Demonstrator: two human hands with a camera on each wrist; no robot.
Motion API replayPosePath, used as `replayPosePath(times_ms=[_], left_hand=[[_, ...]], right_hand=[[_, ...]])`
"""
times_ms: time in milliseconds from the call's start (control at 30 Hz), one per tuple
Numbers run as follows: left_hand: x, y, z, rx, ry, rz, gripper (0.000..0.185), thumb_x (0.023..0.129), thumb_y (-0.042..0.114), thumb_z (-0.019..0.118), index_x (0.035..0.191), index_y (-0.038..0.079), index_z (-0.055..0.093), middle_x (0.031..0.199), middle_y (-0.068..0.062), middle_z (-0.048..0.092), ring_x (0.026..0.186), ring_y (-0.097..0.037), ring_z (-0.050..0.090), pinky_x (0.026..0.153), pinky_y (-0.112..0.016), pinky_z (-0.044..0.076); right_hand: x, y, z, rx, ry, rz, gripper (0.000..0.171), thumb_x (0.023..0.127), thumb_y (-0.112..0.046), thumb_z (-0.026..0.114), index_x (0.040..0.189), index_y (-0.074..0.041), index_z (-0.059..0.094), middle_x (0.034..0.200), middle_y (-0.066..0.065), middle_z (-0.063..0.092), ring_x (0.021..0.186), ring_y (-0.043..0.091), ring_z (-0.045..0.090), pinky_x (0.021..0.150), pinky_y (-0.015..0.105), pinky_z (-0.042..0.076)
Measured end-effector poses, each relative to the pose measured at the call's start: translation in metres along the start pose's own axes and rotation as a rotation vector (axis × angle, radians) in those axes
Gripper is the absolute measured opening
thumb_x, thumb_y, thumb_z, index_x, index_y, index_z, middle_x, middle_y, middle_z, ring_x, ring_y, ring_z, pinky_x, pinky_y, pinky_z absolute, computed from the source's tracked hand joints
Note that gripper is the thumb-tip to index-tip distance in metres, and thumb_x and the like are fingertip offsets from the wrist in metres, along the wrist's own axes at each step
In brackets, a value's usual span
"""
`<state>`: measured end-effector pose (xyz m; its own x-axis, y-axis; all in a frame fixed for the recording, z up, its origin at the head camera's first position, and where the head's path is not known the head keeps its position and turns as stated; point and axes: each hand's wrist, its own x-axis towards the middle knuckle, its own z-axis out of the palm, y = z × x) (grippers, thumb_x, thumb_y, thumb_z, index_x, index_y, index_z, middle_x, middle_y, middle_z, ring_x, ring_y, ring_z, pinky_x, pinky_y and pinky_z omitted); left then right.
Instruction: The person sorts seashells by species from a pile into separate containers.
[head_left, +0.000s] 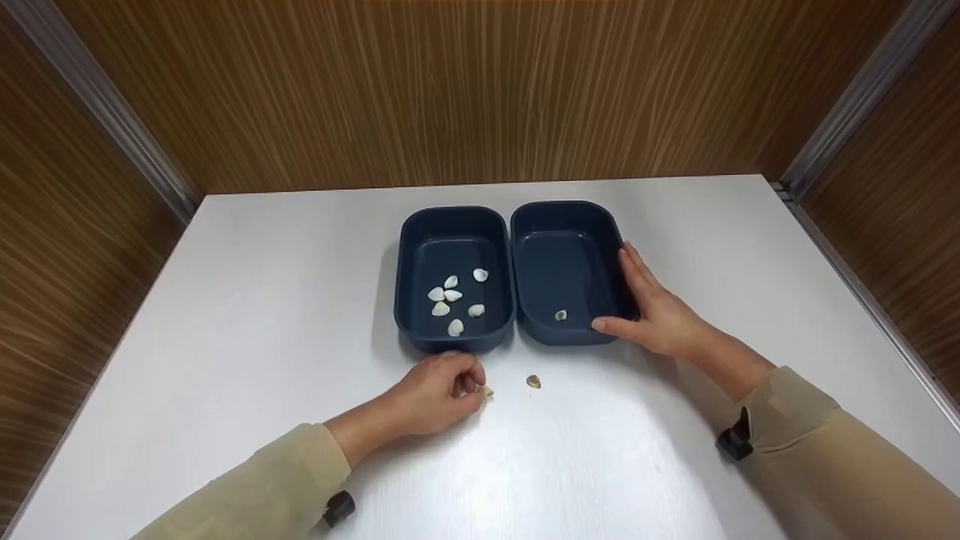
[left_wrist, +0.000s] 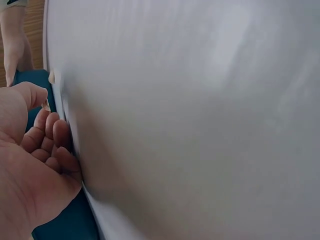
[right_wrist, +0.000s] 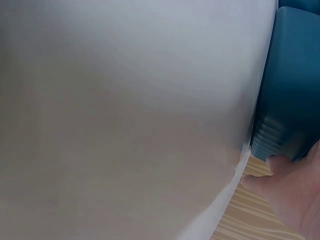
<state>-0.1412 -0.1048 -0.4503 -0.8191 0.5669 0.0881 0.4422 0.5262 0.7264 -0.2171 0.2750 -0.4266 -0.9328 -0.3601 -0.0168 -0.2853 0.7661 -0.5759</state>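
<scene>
Just in front of the left container, my left hand [head_left: 442,392] pinches a small seashell [head_left: 486,391] between thumb and index finger, low over the white table. The left wrist view shows the seashell [left_wrist: 46,105] at those fingertips, the other fingers curled in. My right hand [head_left: 664,315] rests at the near right corner of the right dark blue container [head_left: 566,337], its thumb at the front rim and its straight fingers along the right side. One seashell [head_left: 561,315] lies inside there. The left dark blue container [head_left: 455,345] holds several pale seashells [head_left: 453,295].
Another seashell [head_left: 533,382], brownish, lies on the white table [head_left: 285,300] in front of the containers, right of my left hand. The two containers stand side by side. Wood-grain panels [head_left: 480,97] enclose the table at the back and sides.
</scene>
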Motion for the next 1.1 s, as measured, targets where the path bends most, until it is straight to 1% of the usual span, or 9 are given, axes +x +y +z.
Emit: replayPosePath(times_ms=[100, 233, 400, 533, 667, 733, 833, 967, 1100], left_hand=[[-0.001, 0.000, -0.002, -0.007, -0.008, -0.014, 0.005, 0.095, 0.011, 0.072, 0.099, 0.011, 0.069, 0.092, 0.002, 0.063, 0.084, -0.013, 0.060, 0.076, -0.027, 0.050], [-0.002, 0.000, -0.004, -0.028, -0.004, -0.040, 0.005, 0.096, 0.013, 0.074, 0.098, 0.012, 0.069, 0.090, 0.005, 0.063, 0.082, -0.010, 0.059, 0.074, -0.025, 0.050], [-0.003, 0.001, -0.006, -0.092, -0.011, -0.054, 0.005, 0.095, 0.009, 0.074, 0.098, 0.009, 0.070, 0.085, 0.007, 0.064, 0.078, -0.008, 0.060, 0.071, -0.023, 0.050], [-0.003, 0.006, -0.009, -0.127, -0.009, -0.051, 0.006, 0.093, 0.005, 0.073, 0.097, 0.008, 0.071, 0.083, 0.007, 0.064, 0.076, -0.008, 0.060, 0.068, -0.023, 0.051], [-0.003, 0.018, -0.014, -0.116, 0.013, 0.004, 0.008, 0.092, 0.003, 0.074, 0.097, 0.009, 0.072, 0.087, 0.006, 0.067, 0.080, -0.009, 0.062, 0.074, -0.029, 0.055], [-0.001, 0.027, -0.017, -0.103, 0.023, 0.039, 0.008, 0.093, 0.004, 0.074, 0.098, 0.010, 0.072, 0.091, 0.006, 0.068, 0.083, -0.010, 0.063, 0.075, -0.029, 0.055], [0.004, 0.042, -0.025, -0.092, 0.038, 0.093, 0.007, 0.094, 0.006, 0.074, 0.100, 0.010, 0.073, 0.095, 0.005, 0.070, 0.086, -0.011, 0.064, 0.074, -0.029, 0.053], [0.016, 0.059, -0.039, -0.110, 0.063, 0.158, 0.007, 0.096, 0.006, 0.074, 0.102, 0.008, 0.072, 0.100, 0.001, 0.071, 0.088, -0.013, 0.065, 0.075, -0.031, 0.056], [0.033, 0.069, -0.051, -0.113, 0.090, 0.186, 0.007, 0.096, 0.006, 0.075, 0.102, 0.008, 0.072, 0.100, 0.001, 0.070, 0.088, -0.010, 0.065, 0.077, -0.030, 0.058]], right_hand=[[0.000, 0.001, 0.000, -0.001, 0.008, -0.008, 0.119, 0.094, -0.057, 0.075, 0.171, -0.013, -0.004, 0.178, 0.005, -0.012, 0.162, 0.039, 0.003, 0.125, 0.066, 0.016], [0.000, -0.001, 0.000, -0.004, 0.012, -0.020, 0.118, 0.095, -0.056, 0.075, 0.171, -0.011, -0.004, 0.178, 0.008, -0.010, 0.162, 0.039, 0.004, 0.125, 0.065, 0.018], [0.000, -0.003, 0.000, -0.010, 0.008, -0.022, 0.116, 0.096, -0.055, 0.074, 0.171, -0.012, -0.004, 0.178, 0.008, -0.010, 0.162, 0.039, 0.005, 0.125, 0.064, 0.018], [0.000, -0.003, 0.000, -0.004, 0.006, -0.022, 0.116, 0.096, -0.055, 0.074, 0.171, -0.012, -0.004, 0.178, 0.007, -0.010, 0.162, 0.039, 0.005, 0.125, 0.065, 0.018], [0.001, -0.002, 0.001, 0.000, 0.009, -0.020, 0.118, 0.095, -0.056, 0.074, 0.171, -0.012, -0.004, 0.178, 0.006, -0.011, 0.162, 0.039, 0.004, 0.125, 0.065, 0.018], [0.000, -0.001, 0.002, 0.000, 0.010, -0.017, 0.118, 0.095, -0.057, 0.074, 0.171, -0.012, -0.004, 0.178, 0.005, -0.011, 0.162, 0.038, 0.004, 0.125, 0.065, 0.017], [0.000, 0.000, 0.002, 0.002, 0.006, -0.008, 0.119, 0.094, -0.058, 0.074, 0.171, -0.013, -0.005, 0.178, 0.004, -0.012, 0.163, 0.038, 0.004, 0.125, 0.065, 0.017], [-0.001, 0.000, 0.001, 0.004, 0.007, 0.003, 0.120, 0.094, -0.058, 0.075, 0.171, -0.014, -0.005, 0.178, 0.003, -0.012, 0.163, 0.038, 0.004, 0.125, 0.065, 0.017], [-0.001, -0.002, 0.000, 0.002, 0.011, -0.002, 0.119, 0.094, -0.058, 0.075, 0.171, -0.013, -0.005, 0.178, 0.005, -0.011, 0.162, 0.039, 0.004, 0.125, 0.066, 0.017]])
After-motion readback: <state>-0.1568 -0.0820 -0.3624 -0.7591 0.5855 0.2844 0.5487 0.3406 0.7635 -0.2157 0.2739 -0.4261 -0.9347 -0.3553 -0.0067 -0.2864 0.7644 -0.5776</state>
